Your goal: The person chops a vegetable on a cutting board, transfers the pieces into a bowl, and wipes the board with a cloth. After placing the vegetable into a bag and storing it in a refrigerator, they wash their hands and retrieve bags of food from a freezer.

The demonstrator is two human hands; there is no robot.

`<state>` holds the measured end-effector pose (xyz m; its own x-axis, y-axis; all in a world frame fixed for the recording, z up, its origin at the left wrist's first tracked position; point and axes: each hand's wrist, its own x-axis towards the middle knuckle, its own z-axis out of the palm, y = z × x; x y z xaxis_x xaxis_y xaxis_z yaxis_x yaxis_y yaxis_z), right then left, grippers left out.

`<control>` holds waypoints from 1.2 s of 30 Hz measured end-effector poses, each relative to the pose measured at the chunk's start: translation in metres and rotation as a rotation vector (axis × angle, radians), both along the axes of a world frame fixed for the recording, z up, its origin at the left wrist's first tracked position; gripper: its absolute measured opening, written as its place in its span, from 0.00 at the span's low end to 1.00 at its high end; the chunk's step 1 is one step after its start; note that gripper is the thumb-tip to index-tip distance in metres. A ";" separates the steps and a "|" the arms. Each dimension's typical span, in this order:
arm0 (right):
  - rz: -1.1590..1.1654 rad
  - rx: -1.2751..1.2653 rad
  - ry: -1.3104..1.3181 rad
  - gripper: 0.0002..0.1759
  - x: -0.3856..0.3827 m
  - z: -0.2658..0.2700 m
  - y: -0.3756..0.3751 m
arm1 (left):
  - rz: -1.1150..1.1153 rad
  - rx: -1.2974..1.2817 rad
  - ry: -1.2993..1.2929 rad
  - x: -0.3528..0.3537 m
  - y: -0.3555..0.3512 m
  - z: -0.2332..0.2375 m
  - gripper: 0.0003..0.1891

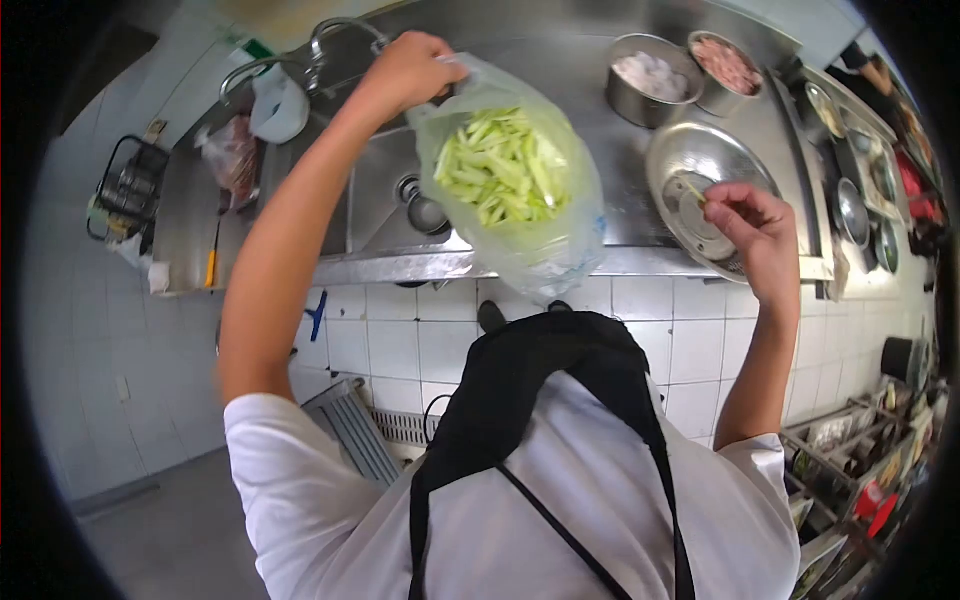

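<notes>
My left hand [418, 70] is closed on the top edge of a clear plastic bag [570, 245], which hangs over the front of the sink counter. Cut pale-green vegetable strips [505, 165] fill the bag. To the right, my right hand [750, 225] pinches a small thin green piece [692, 188] between thumb and fingertips. Beneath that hand lies a perforated metal colander [672, 160], tilted towards the counter's front edge.
Two metal pots, one with whitish pieces [650, 76] and one with pink meat [725, 65], stand behind the colander. Left are the sink [385, 190], faucets [312, 70], a white container [280, 108], a bagged item [235, 165] and a yellow-handled tool [212, 266].
</notes>
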<state>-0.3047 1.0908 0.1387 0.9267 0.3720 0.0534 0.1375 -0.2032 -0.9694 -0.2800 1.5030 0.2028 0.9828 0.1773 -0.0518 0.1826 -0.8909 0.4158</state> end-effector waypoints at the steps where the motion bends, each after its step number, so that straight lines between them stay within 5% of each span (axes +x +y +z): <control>1: 0.018 0.034 -0.024 0.07 -0.005 0.009 0.018 | 0.016 -0.037 -0.007 0.002 -0.003 0.001 0.14; 7: 0.246 -0.234 -0.636 0.20 -0.020 0.010 0.112 | 0.002 -0.256 -0.074 0.024 -0.002 -0.006 0.13; 9: 0.469 -0.368 -0.613 0.25 -0.039 0.010 0.101 | -0.056 -0.221 -0.075 0.018 -0.001 -0.003 0.16; 10: 0.584 -0.434 -0.606 0.27 -0.048 0.010 0.097 | -0.049 -0.229 0.002 0.011 -0.005 0.003 0.26; 14: 0.523 -0.683 -0.901 0.30 -0.063 -0.040 0.110 | -0.167 0.522 0.062 -0.017 -0.015 0.013 0.48; 15: 0.535 -0.579 -0.822 0.28 -0.054 -0.047 0.109 | -0.127 0.748 0.151 -0.020 -0.014 0.004 0.50; 17: 0.560 -0.375 -0.662 0.24 -0.036 -0.052 0.107 | -0.075 0.791 0.153 -0.041 0.006 -0.025 0.23; 20: 0.370 -0.174 -0.501 0.14 -0.030 -0.017 0.113 | -0.147 0.717 0.301 -0.068 0.038 -0.062 0.09; 21: 0.293 -0.130 -0.487 0.12 -0.026 -0.009 0.112 | 0.080 0.376 0.748 -0.052 0.041 -0.072 0.10; 23: 0.309 -0.240 -0.448 0.08 -0.014 0.005 0.109 | 0.144 -0.173 0.862 -0.049 0.039 -0.065 0.10; 25: 0.407 -0.350 -0.263 0.09 -0.004 0.029 0.120 | 0.182 -0.805 0.525 -0.023 0.045 -0.051 0.15; 27: 0.469 -0.172 -0.229 0.10 0.001 0.053 0.151 | 0.308 -1.359 0.243 0.004 0.024 -0.016 0.20; 32: 0.561 0.178 -0.397 0.10 0.014 0.102 0.214 | 0.172 -1.399 0.287 -0.011 -0.051 0.068 0.45; 35: 0.542 0.142 -0.215 0.09 0.047 0.106 0.215 | -0.218 -1.612 0.398 -0.010 -0.012 0.049 0.52; 36: 0.566 0.096 -0.086 0.08 0.057 0.102 0.212 | -0.275 -1.577 0.443 -0.014 -0.014 0.048 0.45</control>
<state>-0.2476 1.3025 0.2403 0.5753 0.7984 0.1777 0.2787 0.0129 -0.9603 -0.2936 1.4886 0.2508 0.8350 -0.4819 -0.2655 0.4435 0.3038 0.8432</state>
